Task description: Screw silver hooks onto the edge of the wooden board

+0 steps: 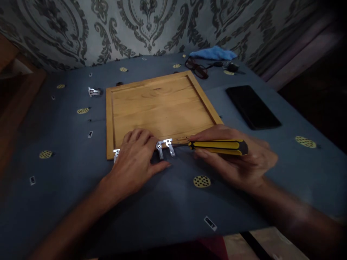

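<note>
A framed wooden cabinet door (162, 108) lies flat on the table. Along its near edge sit a metal hinge (166, 146) and, at the left corner, a second one (116, 154), partly covered by my left hand (137, 153). The fingers of that hand bend over the door's near edge, and its thumb stretches towards the first hinge. My right hand (233, 157) is closed around the yellow and black handle of a screwdriver (219, 146). The handle lies nearly level, its narrow end pointing left at small holes in the door's edge. I cannot make out the blade.
A loose metal hinge (94, 91) rests beyond the door's left side. To the right lies a black phone (253, 106). Glasses (197, 68) and a blue cloth (213, 53) are at the back right, before the patterned wall (146, 29). A patterned blue cloth covers the table (81, 195).
</note>
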Motion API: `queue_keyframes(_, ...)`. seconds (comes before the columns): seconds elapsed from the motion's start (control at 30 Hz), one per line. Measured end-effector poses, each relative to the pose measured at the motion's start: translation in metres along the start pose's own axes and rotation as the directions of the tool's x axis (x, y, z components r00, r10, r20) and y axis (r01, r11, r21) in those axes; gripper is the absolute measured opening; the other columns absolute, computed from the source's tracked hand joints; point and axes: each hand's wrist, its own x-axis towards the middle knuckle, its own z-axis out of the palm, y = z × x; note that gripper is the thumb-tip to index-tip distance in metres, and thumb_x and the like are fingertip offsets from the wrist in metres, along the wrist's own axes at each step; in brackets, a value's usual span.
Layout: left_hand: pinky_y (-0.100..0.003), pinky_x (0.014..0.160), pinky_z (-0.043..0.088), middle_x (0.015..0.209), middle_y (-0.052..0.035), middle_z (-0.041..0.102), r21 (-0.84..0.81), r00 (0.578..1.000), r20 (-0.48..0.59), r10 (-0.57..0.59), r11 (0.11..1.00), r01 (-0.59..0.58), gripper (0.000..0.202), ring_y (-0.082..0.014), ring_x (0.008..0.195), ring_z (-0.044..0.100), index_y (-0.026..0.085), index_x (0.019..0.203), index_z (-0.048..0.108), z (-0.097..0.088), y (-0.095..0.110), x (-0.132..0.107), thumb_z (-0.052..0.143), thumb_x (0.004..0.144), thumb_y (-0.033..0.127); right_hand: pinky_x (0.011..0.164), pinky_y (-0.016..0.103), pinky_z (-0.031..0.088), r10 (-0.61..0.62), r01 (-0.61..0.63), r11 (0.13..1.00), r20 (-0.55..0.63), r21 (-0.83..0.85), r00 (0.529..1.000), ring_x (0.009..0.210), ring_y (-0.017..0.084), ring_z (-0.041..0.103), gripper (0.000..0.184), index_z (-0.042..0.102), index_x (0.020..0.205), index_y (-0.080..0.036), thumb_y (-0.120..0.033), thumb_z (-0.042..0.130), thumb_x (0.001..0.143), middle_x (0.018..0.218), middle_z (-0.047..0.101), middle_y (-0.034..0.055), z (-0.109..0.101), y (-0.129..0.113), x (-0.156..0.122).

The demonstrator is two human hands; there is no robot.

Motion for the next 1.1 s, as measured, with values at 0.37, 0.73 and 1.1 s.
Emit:
queue_keyframes(0.37, -0.049, 0.094, 0.047, 0.110, -0.0095, 0.066, 0.005, 1.000, 0.023, -0.022, 1.000, 0.022, 0.034, -0.0316, 0.109, 0.056, 0.014, 0.105, 0.069, 0.000, 0.001, 0.001, 0.077, 0.086, 0.041, 0.066, 0.031, 0.064, 0.013, -0.013, 1.000, 0.010, -0.018, 1.000, 0.072, 0.018, 0.075, 0.014, 0.070, 0.103, -0.028, -0.023, 0.073, 0.090, 0.089, 0.079, 0.0010, -0.001, -0.001, -0.001)
queue_keyframes(0.73, -0.049, 0.096, 0.044, 0.109, -0.0114, 0.066, 0.083, 0.999, 0.010, 0.043, 0.996, -0.043, 0.052, -0.0319, 0.108, 0.055, 0.014, 0.105, 0.067, 0.002, 0.010, 0.015, 0.074, 0.083, 0.060, 0.064, 0.028, 0.062, 0.001, -0.001, 1.000, 0.008, 0.002, 1.000, 0.069, 0.016, 0.074, 0.014, 0.070, 0.102, -0.026, -0.025, 0.075, 0.089, 0.085, 0.077, 0.0008, 0.000, 0.002, -0.002)
queue_keyframes(1.1, -0.044, 0.093, 0.045, 0.111, -0.0082, 0.067, 0.029, 0.997, 0.079, -0.004, 1.000, 0.001, 0.032, -0.0297, 0.109, 0.056, 0.017, 0.105, 0.070, 0.004, 0.015, 0.024, 0.078, 0.085, 0.041, 0.067, 0.029, 0.062, 0.000, 0.000, 1.000, 0.003, 0.012, 1.000, 0.073, 0.017, 0.074, 0.014, 0.071, 0.102, -0.026, -0.024, 0.075, 0.089, 0.088, 0.078, 0.0011, 0.000, 0.001, -0.002)
